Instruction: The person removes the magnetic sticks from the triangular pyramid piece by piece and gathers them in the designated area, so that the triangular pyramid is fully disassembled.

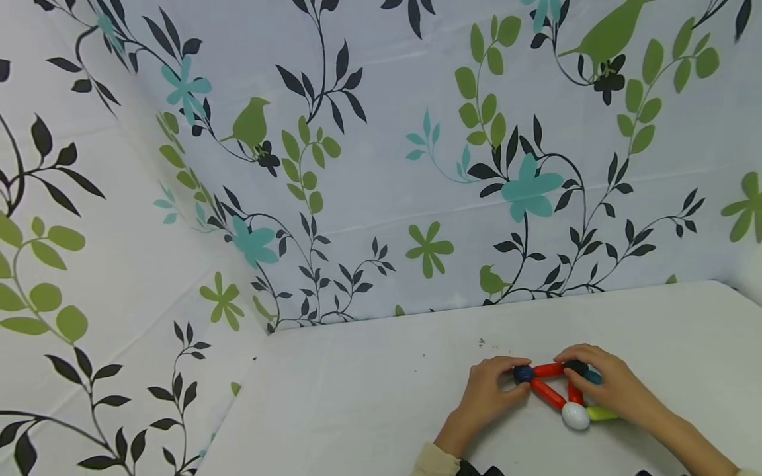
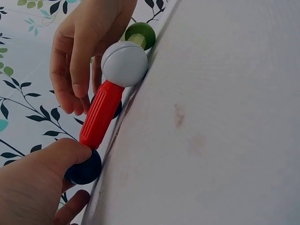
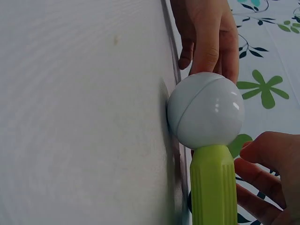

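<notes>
While the left hand [image 1: 489, 391] pinches a navy ball [image 1: 523, 374], the right hand [image 1: 613, 380] grips a black ball [image 1: 576, 365]. Red rods [image 1: 548, 394] join them.

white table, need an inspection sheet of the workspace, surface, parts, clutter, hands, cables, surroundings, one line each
Surface: white tabletop, small dark specks; faint brownish smudges in the left wrist view.
Parts: three red plastic-looking rods form a triangle between a dark blue ball, a black ball and a glossy white ball; a yellow-green ridged rod runs from the white ball towards a green ball; a teal-blue piece is partly hidden.
Clutter: nothing seen.
Hands: left hand pinches the dark blue ball; right hand grips the black ball.
Cables: nothing seen.
Surroundings: white backdrop printed with leaves, flowers and birds, behind and left.
</notes>
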Demonstrator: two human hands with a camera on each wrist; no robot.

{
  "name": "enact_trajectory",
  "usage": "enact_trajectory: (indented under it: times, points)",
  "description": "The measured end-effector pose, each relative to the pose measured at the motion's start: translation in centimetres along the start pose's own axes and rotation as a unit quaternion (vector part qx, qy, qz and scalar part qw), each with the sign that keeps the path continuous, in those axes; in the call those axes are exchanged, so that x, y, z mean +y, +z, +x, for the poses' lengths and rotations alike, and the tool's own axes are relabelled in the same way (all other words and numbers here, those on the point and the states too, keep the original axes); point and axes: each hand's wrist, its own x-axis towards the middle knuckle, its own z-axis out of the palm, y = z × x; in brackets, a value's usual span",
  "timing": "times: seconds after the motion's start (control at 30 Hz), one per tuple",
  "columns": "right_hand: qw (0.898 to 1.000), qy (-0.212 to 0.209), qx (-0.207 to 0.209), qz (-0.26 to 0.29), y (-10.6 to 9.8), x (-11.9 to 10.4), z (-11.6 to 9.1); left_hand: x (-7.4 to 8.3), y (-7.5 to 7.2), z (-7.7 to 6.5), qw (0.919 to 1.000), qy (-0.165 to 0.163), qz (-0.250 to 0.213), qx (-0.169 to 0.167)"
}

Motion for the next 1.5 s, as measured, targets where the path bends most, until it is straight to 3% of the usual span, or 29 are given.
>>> enact_trajectory:
  times: [0.13,0.27,0.37,0.53,0.67,1.0,1.5]
  points:
    - [1.000,-0.015,-0.017,-0.002,0.6,0.2,0.1,0.1,0.1,0.1,1.0000,0.006,0.005,-0.002]
    - [0.998,-0.004,-0.042,-0.046,1.1,0.1,0.0,0.2,0.4,0.1,0.9999,0.008,0.010,-0.006]
    - [0.994,0.027,-0.066,-0.077,1.4,-0.4,-0.1,0.3,0.5,0.1,0.9999,0.009,0.013,-0.006]
    - [0.988,0.101,-0.105,-0.054,1.7,-1.0,0.3,0.5,0.5,0.0,1.0000,0.002,0.005,-0.007]
    - [0.983,0.133,-0.116,-0.054,1.9,-1.3,0.7,0.4,0.4,0.1,1.0000,-0.001,0.005,-0.006]
    - [0.979,0.143,-0.128,-0.064,2.5,-1.6,1.1,0.1,0.1,-0.2,0.9995,0.008,0.027,0.013]
    - [0.977,0.143,-0.136,-0.078,2.6,-1.8,1.4,0.1,0.0,-0.2,0.9993,0.007,0.035,0.011]
